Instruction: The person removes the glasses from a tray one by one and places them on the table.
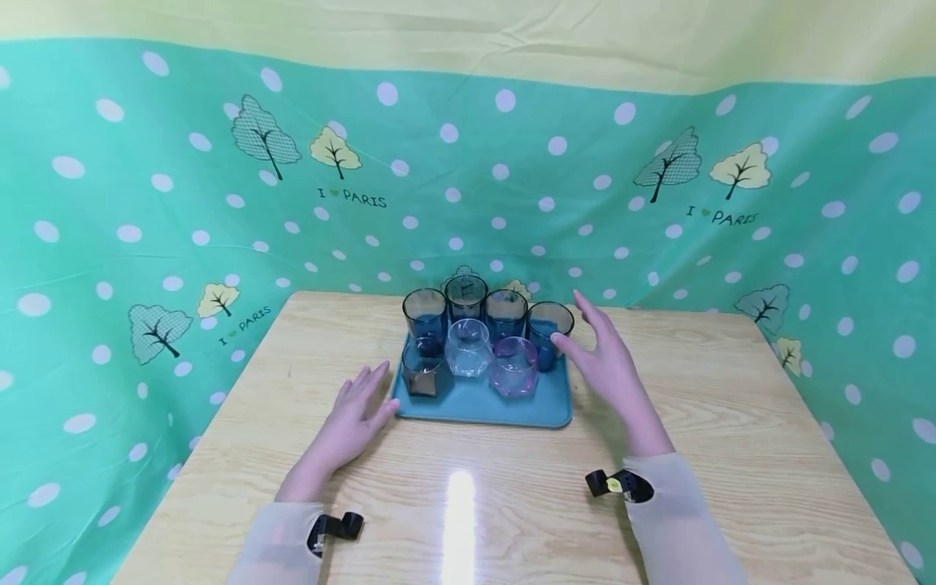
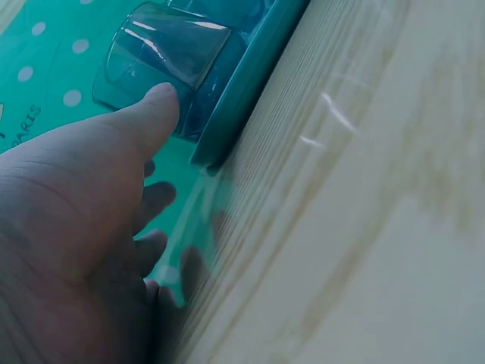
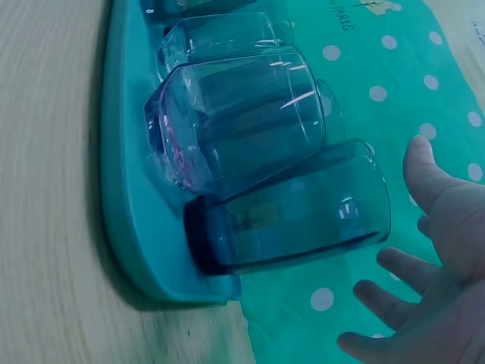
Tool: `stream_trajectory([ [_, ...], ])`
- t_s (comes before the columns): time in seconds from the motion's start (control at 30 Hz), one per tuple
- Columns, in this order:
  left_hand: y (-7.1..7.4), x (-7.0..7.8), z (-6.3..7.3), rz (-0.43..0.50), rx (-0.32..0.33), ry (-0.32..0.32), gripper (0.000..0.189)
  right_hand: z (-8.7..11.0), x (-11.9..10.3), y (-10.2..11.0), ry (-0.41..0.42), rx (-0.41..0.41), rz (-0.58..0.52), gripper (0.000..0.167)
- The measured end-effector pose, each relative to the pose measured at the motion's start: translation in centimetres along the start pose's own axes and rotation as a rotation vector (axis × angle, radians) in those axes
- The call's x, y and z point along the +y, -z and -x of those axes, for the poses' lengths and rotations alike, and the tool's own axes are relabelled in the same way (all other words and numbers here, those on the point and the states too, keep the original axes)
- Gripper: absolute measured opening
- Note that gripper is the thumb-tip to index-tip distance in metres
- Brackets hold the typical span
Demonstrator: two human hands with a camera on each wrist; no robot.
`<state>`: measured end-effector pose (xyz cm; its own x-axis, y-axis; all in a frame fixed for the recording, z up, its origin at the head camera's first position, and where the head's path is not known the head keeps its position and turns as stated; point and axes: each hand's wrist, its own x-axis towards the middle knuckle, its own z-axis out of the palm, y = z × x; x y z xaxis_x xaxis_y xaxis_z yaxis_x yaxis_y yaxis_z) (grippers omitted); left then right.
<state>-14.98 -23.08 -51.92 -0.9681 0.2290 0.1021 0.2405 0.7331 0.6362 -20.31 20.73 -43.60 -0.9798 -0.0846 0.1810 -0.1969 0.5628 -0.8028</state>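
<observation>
Tray (image 1: 475,411), blue, with 7 glasses, on the bench (image 1: 526,504).
Back row: 4 tall smoky-blue tumblers (image 1: 506,317), upright; front row: 3 short glasses, 1 dark (image 1: 422,378), 1 clear (image 1: 469,353), 1 pink-tinted (image 1: 514,372). Right hand (image 1: 608,364): beside the rightmost tumbler (image 1: 541,331), thumb and fingers apart, nothing held. Left hand (image 1: 353,418): at the tray's left front corner, fingers likewise apart, thumb tip at the rim, contact not certain. Handling, as judged: smooth glass suits an even grip, thumb opposite fingers, around the wall rather than over the rim; a straight lift best spares the pink-tinted glass, which stands just beside; a light left-hand touch should steady the tray without tilting it.
</observation>
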Motion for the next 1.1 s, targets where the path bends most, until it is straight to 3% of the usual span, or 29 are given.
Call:
stream_trajectory([
  [0.53, -0.3, -0.3, 0.0, -0.031, 0.000, -0.039, 0.084, -0.5, 0.4, -0.7, 0.044, -0.059, -0.119, 0.088],
  [1.1, -0.5, -0.2, 0.1, -0.080, -0.017, -0.055, 0.082, -0.5, 0.8, -1.5, -0.011, -0.078, -0.165, 0.091],
])
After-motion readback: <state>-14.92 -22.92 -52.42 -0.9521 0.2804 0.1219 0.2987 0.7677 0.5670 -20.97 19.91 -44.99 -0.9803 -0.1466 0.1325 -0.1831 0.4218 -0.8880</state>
